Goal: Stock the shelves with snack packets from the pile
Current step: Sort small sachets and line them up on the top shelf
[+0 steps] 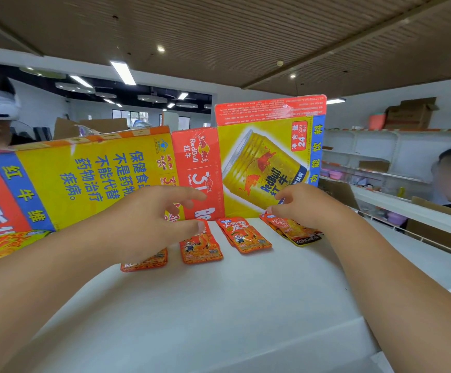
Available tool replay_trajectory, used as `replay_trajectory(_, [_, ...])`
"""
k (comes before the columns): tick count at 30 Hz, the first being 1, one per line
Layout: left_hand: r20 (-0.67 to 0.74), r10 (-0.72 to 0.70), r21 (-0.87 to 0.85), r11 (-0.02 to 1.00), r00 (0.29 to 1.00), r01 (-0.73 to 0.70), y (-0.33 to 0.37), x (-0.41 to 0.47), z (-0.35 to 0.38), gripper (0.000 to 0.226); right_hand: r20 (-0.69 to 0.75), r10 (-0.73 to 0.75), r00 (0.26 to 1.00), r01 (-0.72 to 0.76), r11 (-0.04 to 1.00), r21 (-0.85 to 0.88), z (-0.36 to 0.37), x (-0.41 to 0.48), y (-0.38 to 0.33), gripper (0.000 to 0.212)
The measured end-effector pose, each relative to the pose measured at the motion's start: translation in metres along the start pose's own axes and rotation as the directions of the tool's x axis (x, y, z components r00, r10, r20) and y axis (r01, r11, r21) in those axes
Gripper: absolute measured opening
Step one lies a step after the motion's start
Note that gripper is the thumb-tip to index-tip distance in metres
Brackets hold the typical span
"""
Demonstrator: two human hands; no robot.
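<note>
On white shelf (219, 305) — right hand (307, 208) grip pinches snack packets (298, 233); left hand (143, 219) grip loose, empty.

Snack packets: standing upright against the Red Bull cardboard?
No, the snack packets lie flat in a row on the white shelf, in front of the Red Bull cardboard.

I see white shelf top (219, 305), flat. 4 lots of orange-red snack packets lie in row near its back edge, each apart from next: left-end packet (145, 262), partly hidden; 2nd packet (201, 247); small stack (246, 235); fanned stack (297, 232) at right end. Flattened Red Bull carton (267, 157) stands upright on shelf top just behind row.
</note>
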State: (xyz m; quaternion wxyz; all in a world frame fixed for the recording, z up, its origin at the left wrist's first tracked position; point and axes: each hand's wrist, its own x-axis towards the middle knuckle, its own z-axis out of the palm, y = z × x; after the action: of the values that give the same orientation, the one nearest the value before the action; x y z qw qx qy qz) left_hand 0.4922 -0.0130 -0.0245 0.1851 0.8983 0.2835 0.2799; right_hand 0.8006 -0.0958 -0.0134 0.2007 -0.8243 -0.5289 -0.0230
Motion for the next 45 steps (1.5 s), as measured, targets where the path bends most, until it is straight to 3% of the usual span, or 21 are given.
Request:
replay_trajectory(19, [-0.032, -0.046, 0.162, 0.985, 0.998, 0.050, -0.002, 0.001, -0.012, 0.046, -0.124, -0.241, 0.963, 0.255, 0.960, 0.113, -0.006, -0.018, -0.032, 0.045])
replay_trajectory(25, [-0.163, 0.022, 0.217, 0.976, 0.986, 0.014, 0.002, 0.001, -0.027, 0.052, -0.155, -0.300, 0.941, 0.319, 0.941, 0.113, -0.010, -0.027, -0.070, 0.041])
replay_trajectory(30, [-0.190, 0.045, 0.286, 0.958, 0.981, 0.012, 0.006, -0.004, -0.062, 0.052, -0.176, -0.356, 0.918, 0.372, 0.926, 0.070, -0.009, -0.038, -0.121, 0.037])
replay_trajectory(35, [-0.216, 0.006, 0.231, 0.972, 0.976, 0.045, -0.007, -0.039, -0.126, 0.044, -0.231, -0.424, 0.876, 0.451, 0.889, 0.078, -0.016, -0.057, -0.189, 0.033])
replay_trajectory(39, [-0.263, -0.025, 0.283, 0.954, 0.965, 0.102, -0.046, -0.087, -0.186, 0.038, -0.186, -0.467, 0.865, 0.485, 0.872, 0.068, -0.014, -0.077, -0.256, 0.032])
replay_trajectory(45, [-0.340, -0.135, 0.187, 0.960, 0.931, 0.208, -0.121, -0.165, -0.272, 0.038, -0.152, -0.527, 0.836, 0.536, 0.844, 0.024, -0.004, -0.102, -0.375, 0.025])
